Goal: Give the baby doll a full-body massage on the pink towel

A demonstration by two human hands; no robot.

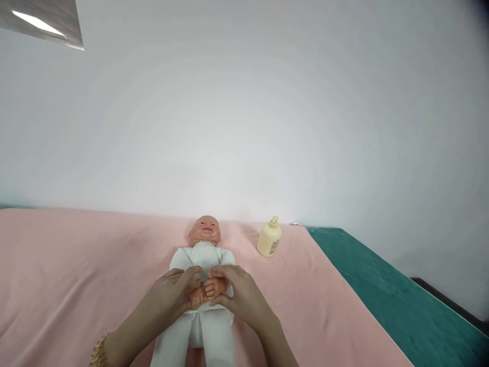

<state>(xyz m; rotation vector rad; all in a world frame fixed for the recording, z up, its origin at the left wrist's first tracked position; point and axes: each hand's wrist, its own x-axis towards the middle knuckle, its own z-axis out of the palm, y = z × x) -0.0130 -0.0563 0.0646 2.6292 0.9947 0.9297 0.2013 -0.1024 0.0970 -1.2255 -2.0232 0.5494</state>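
A baby doll with a bare head and a white cloth body lies face up on a pink cloth. Its two small hands meet over its belly. My left hand is closed round the doll's hand on the left side of the view. Fingers and thumb of my right hand grip the doll's other hand, right beside it. A gold bracelet circles my left wrist.
A pale yellow pump bottle stands on the cloth to the right of the doll's head. Green surface shows along the right side. Behind rises a plain white wall. A grey panel hangs at the upper left.
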